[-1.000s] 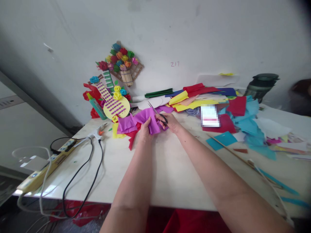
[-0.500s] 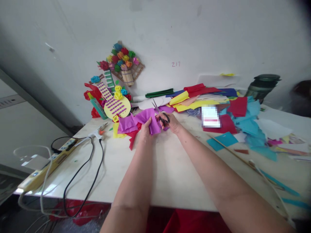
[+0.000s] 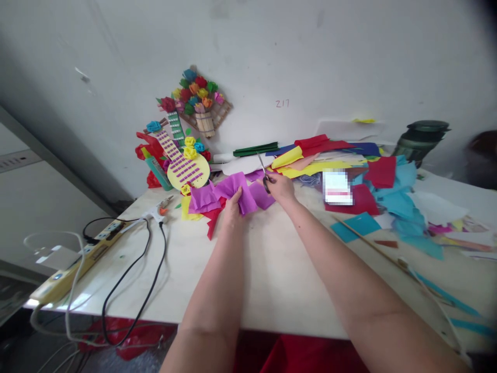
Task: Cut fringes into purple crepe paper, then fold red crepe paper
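Note:
My left hand pinches a sheet of purple crepe paper near the middle of the table. To its right, my right hand is closed round black-handled scissors, whose blades point up and away, clear of the held sheet. Another purple piece lies under and beside the scissors. Left of my left hand are more purple paper, a red scrap and a yellow scrap.
A paper-flower guitar-shaped craft and a glue bottle stand back left. Near them lies a glue gun, its black cord looping toward a power strip. Coloured paper, a stick and a dark jar are at right.
My right hand has moved right with the scissors, away from the held purple sheet. More of the purple piece beneath them shows now. My left hand stays in place.

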`<action>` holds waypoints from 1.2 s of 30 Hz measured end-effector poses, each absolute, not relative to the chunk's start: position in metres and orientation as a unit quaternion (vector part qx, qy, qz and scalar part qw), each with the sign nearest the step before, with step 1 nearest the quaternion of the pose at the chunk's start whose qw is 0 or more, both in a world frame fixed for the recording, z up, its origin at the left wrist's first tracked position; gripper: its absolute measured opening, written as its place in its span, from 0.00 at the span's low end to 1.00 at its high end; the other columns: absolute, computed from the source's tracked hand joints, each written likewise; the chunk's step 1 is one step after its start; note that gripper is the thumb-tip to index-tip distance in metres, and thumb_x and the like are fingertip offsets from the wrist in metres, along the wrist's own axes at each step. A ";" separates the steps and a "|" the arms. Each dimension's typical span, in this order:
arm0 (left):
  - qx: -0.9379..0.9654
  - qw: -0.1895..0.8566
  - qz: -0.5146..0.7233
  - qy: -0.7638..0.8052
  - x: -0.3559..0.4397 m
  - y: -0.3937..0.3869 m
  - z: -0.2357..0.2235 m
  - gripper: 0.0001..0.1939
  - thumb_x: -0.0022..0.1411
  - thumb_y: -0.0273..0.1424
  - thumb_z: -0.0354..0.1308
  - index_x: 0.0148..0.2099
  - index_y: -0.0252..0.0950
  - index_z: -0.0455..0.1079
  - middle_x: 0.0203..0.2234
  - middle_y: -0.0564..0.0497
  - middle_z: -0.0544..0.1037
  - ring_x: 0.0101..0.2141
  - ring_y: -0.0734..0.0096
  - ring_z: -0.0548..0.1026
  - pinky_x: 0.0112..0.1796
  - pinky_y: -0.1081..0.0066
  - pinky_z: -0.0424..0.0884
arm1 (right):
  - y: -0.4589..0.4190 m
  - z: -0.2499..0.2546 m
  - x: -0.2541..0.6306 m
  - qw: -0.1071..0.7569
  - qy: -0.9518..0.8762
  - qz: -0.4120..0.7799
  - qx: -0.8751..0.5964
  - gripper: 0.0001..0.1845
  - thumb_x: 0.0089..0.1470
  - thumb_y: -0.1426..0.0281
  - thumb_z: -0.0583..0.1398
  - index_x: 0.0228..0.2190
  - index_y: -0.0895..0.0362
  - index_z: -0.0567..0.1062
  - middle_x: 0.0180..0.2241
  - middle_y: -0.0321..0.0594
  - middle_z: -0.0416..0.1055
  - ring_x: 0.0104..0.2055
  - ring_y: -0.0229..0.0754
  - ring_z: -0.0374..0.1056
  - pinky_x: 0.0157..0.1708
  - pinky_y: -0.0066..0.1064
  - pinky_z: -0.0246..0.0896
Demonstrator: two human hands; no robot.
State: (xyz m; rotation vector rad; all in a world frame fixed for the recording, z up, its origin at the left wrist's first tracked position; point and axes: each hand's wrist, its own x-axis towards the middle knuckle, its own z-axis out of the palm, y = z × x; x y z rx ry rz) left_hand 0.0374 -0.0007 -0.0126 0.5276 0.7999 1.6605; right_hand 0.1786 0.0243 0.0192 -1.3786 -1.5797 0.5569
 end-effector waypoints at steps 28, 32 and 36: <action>0.230 0.558 0.698 0.386 0.038 0.000 -0.010 0.14 0.46 0.27 0.66 0.38 0.37 0.69 0.28 0.51 0.74 0.37 0.67 0.74 0.38 0.70 0.70 | 0.017 0.015 0.233 0.165 -0.609 0.039 -0.774 0.16 0.49 0.77 0.55 0.39 0.69 0.76 0.38 0.63 0.72 0.44 0.56 0.68 0.40 0.40 0.62; 0.234 0.558 0.693 0.393 0.040 -0.003 -0.007 0.13 0.47 0.26 0.65 0.37 0.36 0.69 0.29 0.50 0.75 0.38 0.65 0.74 0.41 0.68 0.70 | 0.017 0.008 0.235 0.187 -0.609 0.024 -0.770 0.17 0.50 0.74 0.55 0.40 0.70 0.75 0.43 0.66 0.68 0.49 0.60 0.63 0.42 0.43 0.61; 0.241 0.551 0.699 0.387 0.040 -0.003 -0.007 0.13 0.46 0.25 0.65 0.36 0.36 0.69 0.29 0.49 0.76 0.39 0.65 0.75 0.41 0.68 0.71 | 0.021 0.006 0.237 0.194 -0.608 -0.005 -0.770 0.19 0.48 0.72 0.56 0.41 0.68 0.74 0.48 0.65 0.63 0.53 0.61 0.59 0.42 0.43 0.61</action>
